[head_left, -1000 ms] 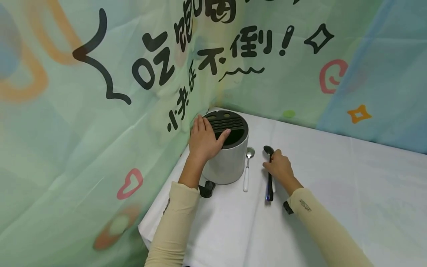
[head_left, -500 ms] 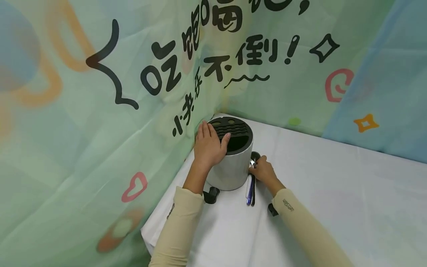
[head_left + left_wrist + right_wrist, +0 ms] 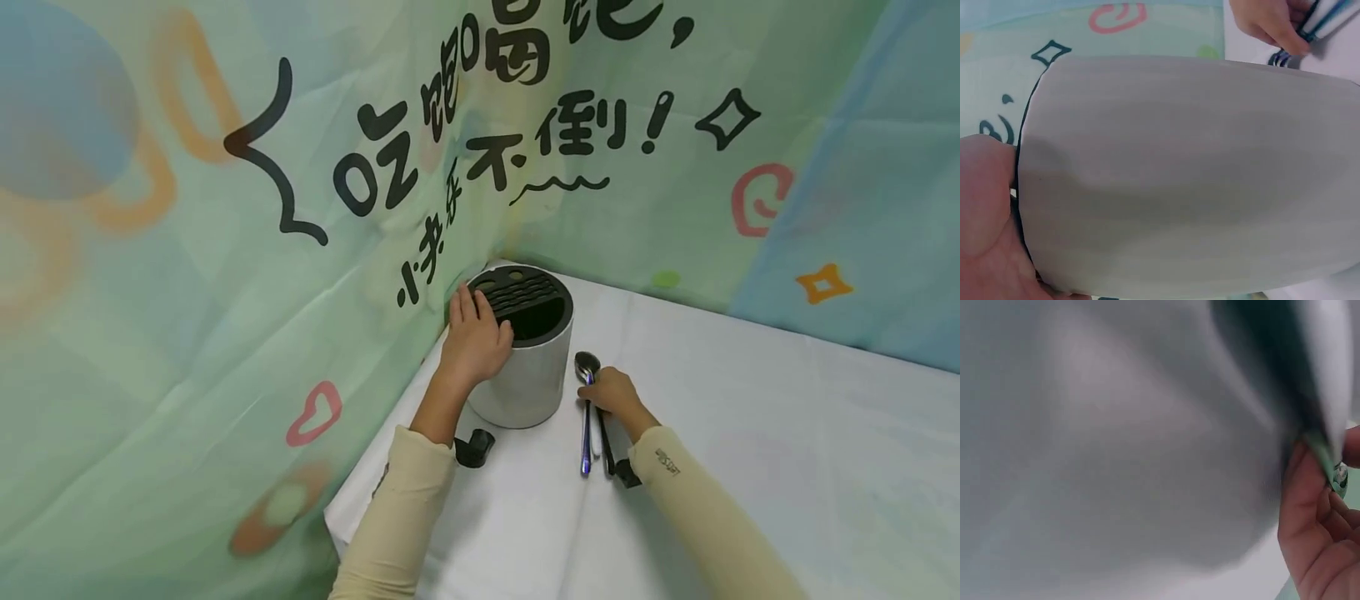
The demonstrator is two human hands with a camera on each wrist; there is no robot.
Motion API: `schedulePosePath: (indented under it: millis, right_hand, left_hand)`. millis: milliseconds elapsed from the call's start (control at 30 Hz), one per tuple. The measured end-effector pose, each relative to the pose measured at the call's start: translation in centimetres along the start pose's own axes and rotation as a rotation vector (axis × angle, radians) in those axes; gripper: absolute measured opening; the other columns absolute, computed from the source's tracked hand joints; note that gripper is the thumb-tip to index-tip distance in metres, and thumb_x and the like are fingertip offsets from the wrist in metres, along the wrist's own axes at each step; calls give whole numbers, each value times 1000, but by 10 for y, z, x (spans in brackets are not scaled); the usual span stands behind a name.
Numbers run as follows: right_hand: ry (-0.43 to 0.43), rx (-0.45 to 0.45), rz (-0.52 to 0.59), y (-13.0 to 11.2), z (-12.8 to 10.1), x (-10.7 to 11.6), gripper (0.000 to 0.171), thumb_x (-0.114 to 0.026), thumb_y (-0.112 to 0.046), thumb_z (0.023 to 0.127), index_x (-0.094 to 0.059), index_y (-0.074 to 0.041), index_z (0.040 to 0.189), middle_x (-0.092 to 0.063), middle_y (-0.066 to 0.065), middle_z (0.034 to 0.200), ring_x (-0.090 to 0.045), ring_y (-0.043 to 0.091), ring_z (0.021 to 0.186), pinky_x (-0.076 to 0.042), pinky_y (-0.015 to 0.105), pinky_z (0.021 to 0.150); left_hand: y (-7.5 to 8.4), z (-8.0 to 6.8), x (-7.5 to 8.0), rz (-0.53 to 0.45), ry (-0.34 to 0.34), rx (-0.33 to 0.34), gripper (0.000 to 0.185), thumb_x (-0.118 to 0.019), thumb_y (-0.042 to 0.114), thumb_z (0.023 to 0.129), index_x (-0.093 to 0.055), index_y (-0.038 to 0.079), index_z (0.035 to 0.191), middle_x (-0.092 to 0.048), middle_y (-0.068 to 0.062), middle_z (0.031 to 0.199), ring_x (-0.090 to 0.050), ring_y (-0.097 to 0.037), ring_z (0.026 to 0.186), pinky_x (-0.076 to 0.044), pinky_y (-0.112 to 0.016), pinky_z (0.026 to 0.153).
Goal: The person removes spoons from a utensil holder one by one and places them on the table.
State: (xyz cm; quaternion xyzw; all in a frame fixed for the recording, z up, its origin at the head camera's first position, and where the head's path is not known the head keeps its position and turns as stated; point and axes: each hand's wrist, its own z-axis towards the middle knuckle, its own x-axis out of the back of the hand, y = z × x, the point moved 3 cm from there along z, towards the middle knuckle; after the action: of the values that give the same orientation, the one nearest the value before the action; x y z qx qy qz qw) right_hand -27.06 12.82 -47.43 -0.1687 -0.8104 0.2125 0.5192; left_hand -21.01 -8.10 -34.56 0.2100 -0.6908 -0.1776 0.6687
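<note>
Left hand (image 3: 476, 337) lay palm-down, fingers extended and together, thumb spread aside, wrist bent, forearm in beige sleeve reaching forward. Right hand (image 3: 609, 392) sat low, fingers curled in pinch, knuckles up, sleeved forearm angled in from right.

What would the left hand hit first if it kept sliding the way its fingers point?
Likely the wall cloth just behind the holder; the left hand already rests on the rim, fingers pointing toward that cloth, though depth is unclear.

**Counter and what lies on it**

A white cloth (image 3: 750, 433) covers the counter (image 3: 480, 550). On it a round white holder (image 3: 525, 375) stands under the left fingers (image 3: 468, 304). Spoons (image 3: 587, 412) lie together under the right fingers (image 3: 592, 392), just beside the holder.
</note>
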Motion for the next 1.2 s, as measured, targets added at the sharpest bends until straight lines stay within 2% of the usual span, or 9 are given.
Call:
schedulePosePath:
  millis: [100, 233, 400, 567, 667, 733, 933, 1067, 1200]
  right_hand:
    - [36, 42, 91, 6, -6, 15, 27, -55, -16, 84, -45, -6, 62, -47, 2, 57, -47, 11, 48, -43, 23, 47]
    - [166, 120, 231, -3, -23, 68, 24, -51, -15, 87, -49, -1, 68, -52, 3, 62, -50, 6, 51, -49, 26, 53]
    - [335, 242, 330, -58, -54, 150, 23, -49, -18, 91, -51, 5, 87, -54, 1, 73, -52, 1, 57, -49, 20, 56]
    - [425, 325, 459, -123, -72, 189, 22, -53, -21, 90, -52, 1, 90, -51, -7, 69, -52, 1, 59, -48, 14, 56]
    - [495, 375, 514, -143, -69, 187, 18, -55, -18, 89, -54, -1, 91, -49, -9, 64, -51, -1, 55, -46, 12, 53]
    - [551, 403, 498, -145, -62, 178, 17, -54, -16, 88, -55, 0, 90, -49, -9, 62, -49, 0, 54, -43, 12, 52]
    - [653, 474, 298, -112, -48, 141, 20, -52, -15, 87, -54, 4, 89, -58, 12, 73, -46, 15, 64, -36, 22, 56]
    - [633, 529, 150, -104, -55, 124, 15, -52, -12, 86, -51, 3, 83, -57, 17, 69, -47, 21, 58, -37, 28, 52]
    - [537, 492, -54, -113, -57, 109, 17, -56, -14, 84, -53, 2, 84, -58, 17, 72, -53, 27, 60, -42, 35, 52]
  left_hand:
    - [-1, 2, 0, -37, -17, 4, 59, -23, 22, 94, -8, -6, 144, 9, -21, 151, 10, -31, 140, -12, -39, 114]
    - [3, 7, -2, -50, -36, 24, 58, -26, 19, 93, -9, -3, 145, 9, -19, 152, 6, -33, 141, -22, -41, 111]
    - [11, 10, -10, -73, -20, 22, 60, -26, 21, 93, -6, -1, 145, 12, -17, 152, 3, -35, 141, -31, -42, 106]
    - [17, 12, -14, -70, 2, 9, 61, -26, 21, 93, -6, -2, 145, 11, -19, 152, 3, -37, 140, -32, -42, 106]
    - [19, 12, -18, -71, -22, 16, 61, -26, 22, 93, -5, 0, 146, 13, -17, 152, 4, -36, 140, -34, -42, 104]
    - [20, 11, -22, -69, -47, 21, 61, -25, 22, 93, -3, 1, 146, 15, -16, 152, 5, -35, 140, -34, -41, 104]
    - [30, 11, -31, -58, -69, 6, 61, -25, 22, 93, -4, 2, 146, 12, -16, 152, 3, -34, 141, -35, -41, 104]
    - [35, 12, -27, -38, -70, 0, 60, -25, 22, 93, -4, 2, 147, 11, -16, 153, 2, -34, 141, -36, -41, 103]
    - [36, 13, -22, -29, -58, 5, 60, -25, 23, 94, -4, 3, 147, 11, -16, 153, 2, -34, 141, -36, -41, 103]
